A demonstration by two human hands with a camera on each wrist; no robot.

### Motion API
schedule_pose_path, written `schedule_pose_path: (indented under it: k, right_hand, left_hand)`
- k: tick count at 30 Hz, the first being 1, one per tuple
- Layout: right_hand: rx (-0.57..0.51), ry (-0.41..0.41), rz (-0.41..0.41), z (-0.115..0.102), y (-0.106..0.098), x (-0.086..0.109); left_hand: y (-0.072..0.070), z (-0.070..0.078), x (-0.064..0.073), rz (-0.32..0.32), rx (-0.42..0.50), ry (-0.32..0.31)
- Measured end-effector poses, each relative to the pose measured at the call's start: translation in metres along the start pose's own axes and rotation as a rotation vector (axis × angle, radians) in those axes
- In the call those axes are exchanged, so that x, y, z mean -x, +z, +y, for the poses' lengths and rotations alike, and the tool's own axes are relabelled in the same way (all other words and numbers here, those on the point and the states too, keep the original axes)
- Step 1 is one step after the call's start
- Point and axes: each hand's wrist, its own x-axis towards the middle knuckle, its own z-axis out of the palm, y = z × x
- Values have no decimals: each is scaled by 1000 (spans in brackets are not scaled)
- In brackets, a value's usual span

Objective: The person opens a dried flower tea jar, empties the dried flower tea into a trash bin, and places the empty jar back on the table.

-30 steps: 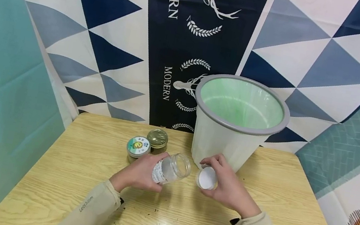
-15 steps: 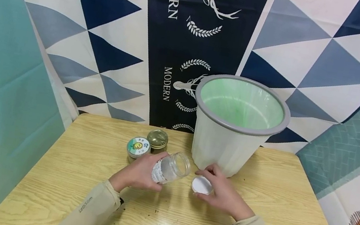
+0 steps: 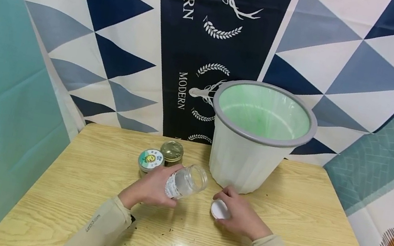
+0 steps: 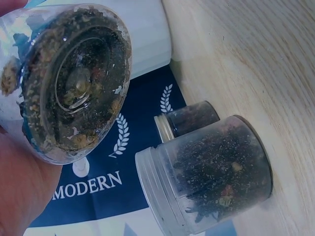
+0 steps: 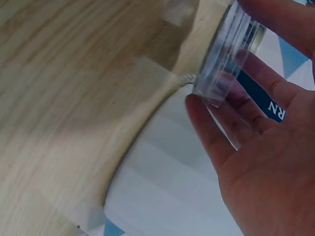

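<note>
My left hand (image 3: 153, 188) grips a clear jar (image 3: 186, 181) with a printed white label, tilted so its uncovered mouth points right. Through its base in the left wrist view, dark dried bits like loose tea (image 4: 74, 83) show inside. My right hand (image 3: 241, 216) holds a clear round lid (image 5: 224, 54) with a white liner by its edge, low over the table, right of the jar's mouth. Behind my left hand stand a jar with a green-and-white printed lid (image 3: 151, 159) and one with a gold lid (image 3: 172, 151); both contain dark dried stuff.
A tall white bin (image 3: 241, 161) with a grey rim and pale green inside stands at the table's back, just beyond my right hand. Small dark crumbs (image 3: 163, 233) lie on the wooden table (image 3: 61, 196) in front. Patterned cloth (image 3: 124, 44) hangs behind.
My right hand has moved down and toward me with the lid, away from the bin, and the lid's white face has tilted. My left hand and its jar have stayed nearly still.
</note>
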Motion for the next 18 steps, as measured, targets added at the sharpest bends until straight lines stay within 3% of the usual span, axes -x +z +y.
schedule_pose_path:
  k: [18]
  right_hand:
    - [-47,29,-76,8,9,1]
  left_hand:
    - [-4,-1,1,-6,13,-17]
